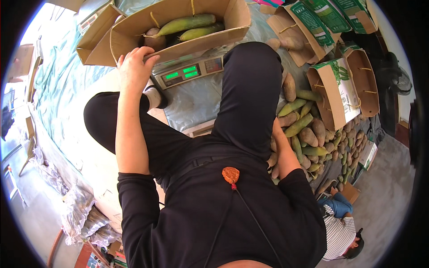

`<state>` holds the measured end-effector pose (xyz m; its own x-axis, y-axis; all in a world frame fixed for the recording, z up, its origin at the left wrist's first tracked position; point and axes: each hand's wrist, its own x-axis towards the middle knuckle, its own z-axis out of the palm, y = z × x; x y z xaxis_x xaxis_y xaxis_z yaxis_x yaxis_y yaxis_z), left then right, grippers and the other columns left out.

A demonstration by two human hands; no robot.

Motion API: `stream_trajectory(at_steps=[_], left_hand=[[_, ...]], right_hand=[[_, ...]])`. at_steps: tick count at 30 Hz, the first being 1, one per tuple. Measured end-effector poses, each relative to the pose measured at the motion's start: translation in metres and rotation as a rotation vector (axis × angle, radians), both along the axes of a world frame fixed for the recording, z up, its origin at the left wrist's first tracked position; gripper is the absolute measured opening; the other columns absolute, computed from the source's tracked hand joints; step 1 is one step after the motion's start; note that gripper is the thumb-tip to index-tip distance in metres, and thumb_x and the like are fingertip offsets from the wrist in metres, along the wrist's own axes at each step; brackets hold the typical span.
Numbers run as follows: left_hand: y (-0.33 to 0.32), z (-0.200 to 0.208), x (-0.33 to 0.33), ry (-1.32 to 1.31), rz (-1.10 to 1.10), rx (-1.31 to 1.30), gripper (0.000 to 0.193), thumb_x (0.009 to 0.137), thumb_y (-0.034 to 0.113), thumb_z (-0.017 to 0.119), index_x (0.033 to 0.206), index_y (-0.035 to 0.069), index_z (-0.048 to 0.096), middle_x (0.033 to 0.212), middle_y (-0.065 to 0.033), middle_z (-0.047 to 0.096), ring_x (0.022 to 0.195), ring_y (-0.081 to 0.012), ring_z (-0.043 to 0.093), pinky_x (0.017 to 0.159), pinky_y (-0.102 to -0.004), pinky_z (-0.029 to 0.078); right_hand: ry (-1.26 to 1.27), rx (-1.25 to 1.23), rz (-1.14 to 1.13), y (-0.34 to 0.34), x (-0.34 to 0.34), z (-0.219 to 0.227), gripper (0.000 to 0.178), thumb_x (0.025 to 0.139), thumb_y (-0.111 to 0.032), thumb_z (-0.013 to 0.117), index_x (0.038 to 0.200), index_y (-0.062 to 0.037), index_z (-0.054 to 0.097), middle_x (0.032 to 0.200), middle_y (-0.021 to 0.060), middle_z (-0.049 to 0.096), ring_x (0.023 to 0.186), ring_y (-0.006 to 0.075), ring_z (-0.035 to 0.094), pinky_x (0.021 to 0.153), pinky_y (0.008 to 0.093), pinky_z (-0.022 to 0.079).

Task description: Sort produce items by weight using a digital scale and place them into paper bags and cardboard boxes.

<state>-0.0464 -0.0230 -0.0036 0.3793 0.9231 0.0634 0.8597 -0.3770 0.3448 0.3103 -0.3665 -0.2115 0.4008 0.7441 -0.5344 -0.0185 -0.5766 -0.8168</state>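
Note:
An open cardboard box (201, 44) with rope handles sits on a digital scale (192, 71), whose display glows green. Inside it lie long green radishes (187, 23) and a brownish root vegetable (155, 40). My left hand (137, 61) grips the box's near rim at the left corner, fingers curled over the edge and thumb outside. On the other side, my right arm (287, 149) reaches down past my right knee beside a heap of green radishes (298, 126) and brown roots (318, 129). My right hand's fingers are hidden behind the leg.
More green and white boxes (344, 89) stand at the right, one holding roots. Farther off, a person in a striped shirt (337, 234) bends near the heap's end. Plastic sheeting (58, 102) covers the surface at left, with crumpled plastic bags (80, 214) below.

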Motion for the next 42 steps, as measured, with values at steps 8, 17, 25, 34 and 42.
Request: stream_trajectory(at_steps=[8,17,25,34,42], left_hand=[[0.015,-0.01,0.023,-0.083,-0.096,-0.004,0.023,0.083,0.029,0.064,0.096,0.01,0.067,0.093,-0.0085,0.067,0.091,-0.0291,0.061,0.09,-0.0387,0.04],[0.008,-0.003,0.003,-0.157,0.003,-0.068,0.021,0.083,0.02,0.066,0.093,0.003,0.067,0.09,-0.0116,0.067,0.085,-0.0252,0.065,0.078,-0.0345,0.048],[0.007,-0.006,-0.011,-0.119,0.059,-0.029,0.021,0.084,0.022,0.066,0.094,0.004,0.067,0.09,-0.0099,0.068,0.087,-0.023,0.065,0.079,-0.0338,0.048],[0.007,-0.002,-0.004,-0.191,0.051,-0.014,0.021,0.085,0.021,0.066,0.094,0.002,0.067,0.089,-0.0103,0.067,0.088,-0.0229,0.063,0.079,-0.0334,0.047],[0.017,0.036,-0.017,-0.327,0.142,-0.101,0.025,0.087,0.022,0.065,0.105,0.004,0.066,0.1,-0.0065,0.066,0.097,-0.017,0.06,0.083,-0.0294,0.045]], right_hand=[[-0.148,-0.119,0.083,-0.097,0.009,-0.1,0.031,0.09,-0.027,0.049,0.099,0.0003,0.062,0.092,0.028,0.063,0.09,0.0471,0.057,0.079,0.0461,0.045],[-0.157,-0.177,0.211,-0.043,-0.031,-0.046,0.03,0.072,-0.018,0.074,0.092,0.0019,0.065,0.082,0.0121,0.069,0.076,0.0199,0.065,0.071,0.0308,0.05],[-0.084,-0.449,-0.041,-0.031,-0.016,-0.017,0.026,0.076,-0.01,0.065,0.1,-0.0002,0.064,0.087,0.0136,0.069,0.082,0.0223,0.066,0.074,0.0331,0.051],[-0.007,-0.437,-0.343,-0.052,0.017,-0.033,0.034,0.078,-0.002,0.057,0.112,-0.0002,0.058,0.082,0.0052,0.062,0.067,0.0151,0.058,0.055,0.0299,0.046],[0.077,-0.3,-0.272,0.01,0.023,-0.021,0.03,0.08,-0.004,0.059,0.11,-0.0022,0.059,0.083,0.0028,0.063,0.071,0.0127,0.059,0.058,0.0277,0.046]])
